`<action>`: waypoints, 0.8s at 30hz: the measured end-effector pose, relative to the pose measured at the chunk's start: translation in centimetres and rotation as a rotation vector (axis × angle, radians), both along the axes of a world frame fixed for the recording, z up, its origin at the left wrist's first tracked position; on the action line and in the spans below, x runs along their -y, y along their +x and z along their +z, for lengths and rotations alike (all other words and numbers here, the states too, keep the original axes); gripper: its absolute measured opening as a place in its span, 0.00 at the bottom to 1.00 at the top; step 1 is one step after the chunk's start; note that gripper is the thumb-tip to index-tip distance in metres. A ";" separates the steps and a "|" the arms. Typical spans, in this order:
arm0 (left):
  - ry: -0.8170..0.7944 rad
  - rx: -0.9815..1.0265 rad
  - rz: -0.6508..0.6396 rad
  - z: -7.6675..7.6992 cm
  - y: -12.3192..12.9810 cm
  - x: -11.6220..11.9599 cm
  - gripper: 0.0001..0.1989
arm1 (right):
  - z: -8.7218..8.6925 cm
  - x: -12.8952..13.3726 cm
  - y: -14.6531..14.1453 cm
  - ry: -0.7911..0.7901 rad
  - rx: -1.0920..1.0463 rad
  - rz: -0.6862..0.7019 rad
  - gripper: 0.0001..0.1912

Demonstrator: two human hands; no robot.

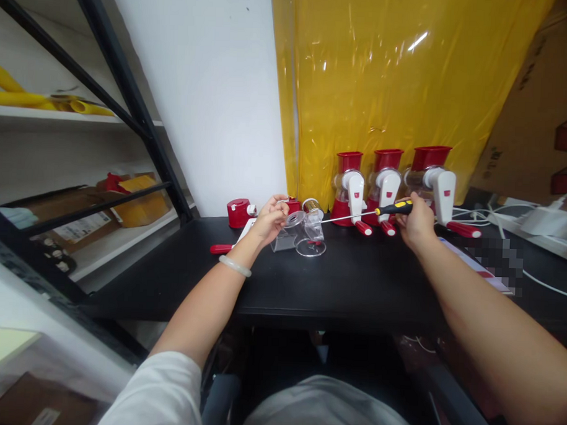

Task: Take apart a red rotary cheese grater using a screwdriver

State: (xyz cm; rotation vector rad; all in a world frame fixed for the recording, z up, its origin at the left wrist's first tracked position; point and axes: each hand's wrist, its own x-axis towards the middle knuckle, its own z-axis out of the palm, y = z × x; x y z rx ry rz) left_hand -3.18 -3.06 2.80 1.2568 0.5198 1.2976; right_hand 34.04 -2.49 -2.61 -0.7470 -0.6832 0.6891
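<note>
In my right hand (418,222) is a screwdriver (395,208) with a black and yellow handle, its long shaft pointing left. My left hand (271,219) has its fingers curled together above the clear plastic housing (285,237); I cannot make out what they hold, if anything. Just right of that hand is a metal grater drum (313,207), by a clear part with a round rim (310,247). A red part (238,213) stands left of the hand, and a crank's red handle (221,249) lies in front of it.
Three assembled rotary graters (348,190) with red hoppers line the back of the black table (346,289). White cables (532,277) and a power strip (550,219) lie at the right. A black-framed shelf (142,121) rises at the left, and yellow film (390,73) covers the back.
</note>
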 end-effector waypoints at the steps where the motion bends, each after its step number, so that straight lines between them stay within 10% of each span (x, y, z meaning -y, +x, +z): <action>1: 0.000 0.002 -0.005 0.0 0.0 -0.1 0.25 | 0.1 0.0 0.0 -0.003 0.002 -0.013 0.20; 24: 0.027 -0.003 -0.048 -0.1 -0.2 -0.2 0.23 | 0.6 0.4 -0.6 0.005 -0.011 -0.148 0.15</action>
